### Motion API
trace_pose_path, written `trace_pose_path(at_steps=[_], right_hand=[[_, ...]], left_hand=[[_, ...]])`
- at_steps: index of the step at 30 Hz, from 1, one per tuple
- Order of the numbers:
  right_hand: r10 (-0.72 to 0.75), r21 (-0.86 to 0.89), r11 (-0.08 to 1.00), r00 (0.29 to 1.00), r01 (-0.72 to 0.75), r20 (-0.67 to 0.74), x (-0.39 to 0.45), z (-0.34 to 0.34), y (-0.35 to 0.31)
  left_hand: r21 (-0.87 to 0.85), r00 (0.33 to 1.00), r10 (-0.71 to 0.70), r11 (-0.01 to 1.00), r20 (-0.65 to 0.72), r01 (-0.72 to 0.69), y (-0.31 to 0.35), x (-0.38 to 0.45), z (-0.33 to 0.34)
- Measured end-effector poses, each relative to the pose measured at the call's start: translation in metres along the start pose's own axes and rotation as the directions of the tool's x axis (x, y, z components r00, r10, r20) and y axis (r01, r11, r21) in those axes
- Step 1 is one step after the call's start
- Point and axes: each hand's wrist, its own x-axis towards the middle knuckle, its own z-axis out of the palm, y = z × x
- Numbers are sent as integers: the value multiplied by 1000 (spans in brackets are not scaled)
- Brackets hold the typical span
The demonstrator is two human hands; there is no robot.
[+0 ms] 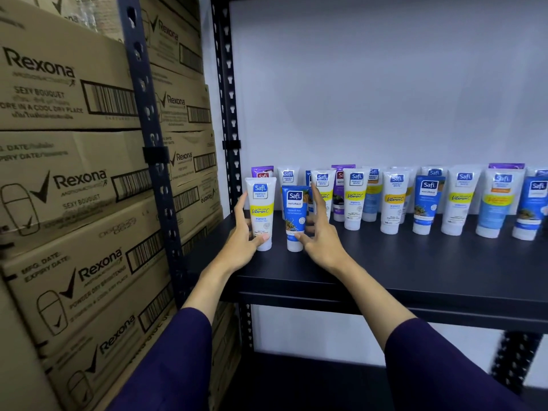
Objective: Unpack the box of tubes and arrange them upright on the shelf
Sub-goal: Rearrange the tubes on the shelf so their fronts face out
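A white tube with a yellow band stands cap-down at the left end of the dark shelf. My left hand grips it, thumb on its lower front and fingers behind its left side. Just to its right stands a blue tube, also cap-down. My right hand holds that one, thumb at its lower front and fingers spread along its right side. Behind and to the right, several more white, blue and purple tubes stand upright in rows. The box of tubes is out of view.
Stacked cardboard cartons fill the neighbouring rack on the left, behind a dark slotted upright post. A second slotted post marks the shelf's left edge. Bare shelf surface runs along the front edge. A white wall backs the shelf.
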Motion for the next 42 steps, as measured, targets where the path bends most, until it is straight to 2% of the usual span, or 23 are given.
trace_pose_path(at_steps=[25, 32, 42], right_hand=[[-16, -45, 999, 1000, 17, 26, 6, -3, 2], [-20, -34, 999, 999, 21, 29, 9, -3, 5], [-31, -7, 999, 999, 31, 25, 9, -2, 4]], left_hand=[[95, 998, -61, 994, 2, 60, -4, 8, 1], [97, 999, -33, 995, -34, 37, -9, 9, 0], [113, 992, -77, 990, -103, 88, -7, 4, 2]])
